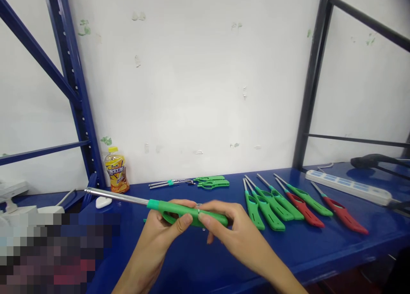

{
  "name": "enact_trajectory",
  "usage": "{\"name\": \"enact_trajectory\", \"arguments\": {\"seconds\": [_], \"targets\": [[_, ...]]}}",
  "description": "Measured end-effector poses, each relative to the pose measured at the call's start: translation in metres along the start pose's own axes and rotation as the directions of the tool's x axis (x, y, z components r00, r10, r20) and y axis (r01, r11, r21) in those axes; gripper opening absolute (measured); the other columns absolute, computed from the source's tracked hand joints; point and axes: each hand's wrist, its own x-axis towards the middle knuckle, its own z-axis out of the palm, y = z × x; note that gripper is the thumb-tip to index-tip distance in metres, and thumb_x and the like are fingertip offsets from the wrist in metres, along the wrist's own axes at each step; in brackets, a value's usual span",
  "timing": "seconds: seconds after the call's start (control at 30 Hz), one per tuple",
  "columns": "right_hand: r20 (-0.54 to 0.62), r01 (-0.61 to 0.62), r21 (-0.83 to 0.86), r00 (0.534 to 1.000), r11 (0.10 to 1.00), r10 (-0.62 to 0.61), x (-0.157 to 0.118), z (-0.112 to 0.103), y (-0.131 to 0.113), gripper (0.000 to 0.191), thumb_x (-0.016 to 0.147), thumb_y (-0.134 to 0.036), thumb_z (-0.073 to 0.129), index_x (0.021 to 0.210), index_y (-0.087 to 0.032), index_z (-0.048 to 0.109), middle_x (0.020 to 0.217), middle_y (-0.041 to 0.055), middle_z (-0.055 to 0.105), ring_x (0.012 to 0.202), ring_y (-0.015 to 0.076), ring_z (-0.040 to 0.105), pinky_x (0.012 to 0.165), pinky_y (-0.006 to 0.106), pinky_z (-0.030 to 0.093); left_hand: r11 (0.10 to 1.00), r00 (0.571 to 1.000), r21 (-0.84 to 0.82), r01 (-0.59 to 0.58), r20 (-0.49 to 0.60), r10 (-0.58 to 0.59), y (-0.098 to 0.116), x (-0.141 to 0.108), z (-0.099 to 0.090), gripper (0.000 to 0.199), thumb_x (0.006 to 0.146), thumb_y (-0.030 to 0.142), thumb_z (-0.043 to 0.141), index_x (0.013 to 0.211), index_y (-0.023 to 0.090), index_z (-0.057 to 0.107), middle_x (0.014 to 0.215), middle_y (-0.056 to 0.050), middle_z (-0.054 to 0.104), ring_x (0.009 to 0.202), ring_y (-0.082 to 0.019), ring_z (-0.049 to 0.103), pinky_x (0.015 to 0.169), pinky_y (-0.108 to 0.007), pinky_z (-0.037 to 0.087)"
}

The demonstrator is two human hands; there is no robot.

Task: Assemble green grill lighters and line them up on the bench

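Observation:
A green long-necked lighter (179, 209) with a metal tube is held up over the blue table, its tube pointing left. My left hand (166, 230) grips its body near the trigger opening, thumb on the near side. My right hand (227, 225) pinches the handle's right part between thumb and fingers. A small clear piece shows at the handle's upper edge by the right fingertips; what it is cannot be made out. Behind lie green casing parts (213, 182) and metal tubes with wires (166, 184). To the right, several green lighters (272, 213) and two red ones (346, 215) lie in a row.
A yellow-capped drink bottle (117, 170) and a white object (103, 202) stand at the left by the blue rack post (75, 85). A white power strip (349, 187) lies at the right near a dark post (312, 80). A white wall rises behind the table (192, 264).

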Motion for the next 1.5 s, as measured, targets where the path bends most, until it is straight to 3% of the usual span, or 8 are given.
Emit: {"name": "enact_trajectory", "arguments": {"seconds": [0.1,0.33,0.5,0.73,0.97,1.17,1.33,1.5], "targets": [[0.005,0.068,-0.109,0.998,0.992,-0.068,-0.002,-0.001,-0.004,0.034,0.101,-0.046,0.060,0.089,-0.022,0.082,0.070,0.0006,0.075,0.072,0.0192,0.069,0.063,0.028,0.045,0.996,0.997,0.054,-0.073,-0.004,0.073,0.005,-0.002,-0.001,0.033,0.070,0.045,0.093,0.089,0.020,0.080,0.089,-0.006,0.076,0.093,-0.028,0.069,0.084,-0.034,0.051],[-0.019,0.156,-0.180,0.987,0.971,-0.162,-0.005,-0.002,-0.006,0.023,0.101,-0.038,0.063,0.107,-0.030,0.084,0.072,-0.0024,0.078,0.070,0.0181,0.070,0.053,0.025,0.038,0.992,0.994,0.058,-0.109,-0.007,0.110,0.007,-0.004,0.004,0.030,0.072,0.044,0.091,0.087,0.021,0.080,0.084,-0.005,0.074,0.078,-0.021,0.064,0.068,-0.028,0.047],[0.002,0.161,-0.231,0.986,0.960,-0.165,-0.005,-0.005,-0.007,0.023,0.104,-0.037,0.059,0.099,-0.029,0.080,0.070,-0.0041,0.073,0.062,0.0149,0.068,0.054,0.025,0.038,0.990,0.995,0.097,-0.100,-0.003,0.100,0.008,-0.002,0.008,0.032,0.072,0.045,0.091,0.088,0.019,0.080,0.080,-0.004,0.073,0.060,-0.014,0.052,0.055,-0.025,0.040],[0.029,0.145,-0.402,0.989,0.904,-0.145,-0.002,-0.007,0.000,0.037,0.108,-0.043,0.047,0.086,-0.024,0.070,0.069,-0.0021,0.068,0.059,0.0153,0.061,0.061,0.029,0.038,0.954,0.996,0.290,-0.078,0.059,0.064,0.001,-0.006,0.007,0.038,0.084,0.053,0.080,0.103,0.020,0.075,0.085,-0.002,0.068,0.061,-0.012,0.054,0.055,-0.023,0.046],[-0.021,0.139,-0.393,0.987,0.909,-0.160,-0.003,-0.008,-0.001,0.041,0.109,-0.045,0.044,0.086,-0.023,0.070,0.067,-0.0022,0.065,0.059,0.0146,0.060,0.061,0.029,0.035,0.980,0.969,0.187,-0.071,0.247,0.023,-0.012,-0.005,-0.003,0.042,0.094,0.045,0.069,0.127,0.021,0.060,0.094,-0.005,0.067,0.074,-0.017,0.062,0.057,-0.024,0.051],[-0.042,0.127,-0.383,0.987,0.915,-0.155,-0.004,-0.001,-0.002,0.040,0.110,-0.043,0.043,0.082,-0.022,0.063,0.065,-0.0046,0.060,0.059,0.0120,0.055,0.063,0.028,0.031,0.989,0.987,0.142,-0.045,0.158,0.022,-0.020,-0.005,0.007,0.050,0.088,0.036,0.071,0.131,0.022,0.049,0.082,0.001,0.063,0.065,-0.014,0.060,0.050,-0.021,0.046],[-0.022,0.115,-0.393,0.991,0.912,-0.135,-0.005,-0.003,-0.001,0.035,0.110,-0.042,0.043,0.089,-0.023,0.064,0.064,-0.0059,0.057,0.058,0.0123,0.052,0.063,0.028,0.029,0.990,0.973,0.116,-0.076,0.225,0.049,-0.021,-0.005,0.002,0.049,0.093,0.040,0.064,0.135,0.022,0.046,0.080,0.002,0.062,0.067,-0.016,0.060,0.052,-0.023,0.045],[-0.007,0.134,-0.421,0.988,0.897,-0.151,-0.003,-0.015,0.000,0.040,0.110,-0.044,0.042,0.080,-0.022,0.057,0.065,-0.0054,0.054,0.059,0.0125,0.048,0.062,0.029,0.027,0.867,0.958,0.486,-0.111,0.285,-0.038,-0.017,-0.008,-0.002,0.035,0.099,0.044,0.053,0.126,0.021,0.058,0.103,-0.006,0.069,0.081,-0.020,0.063,0.070,-0.031,0.049]]}}
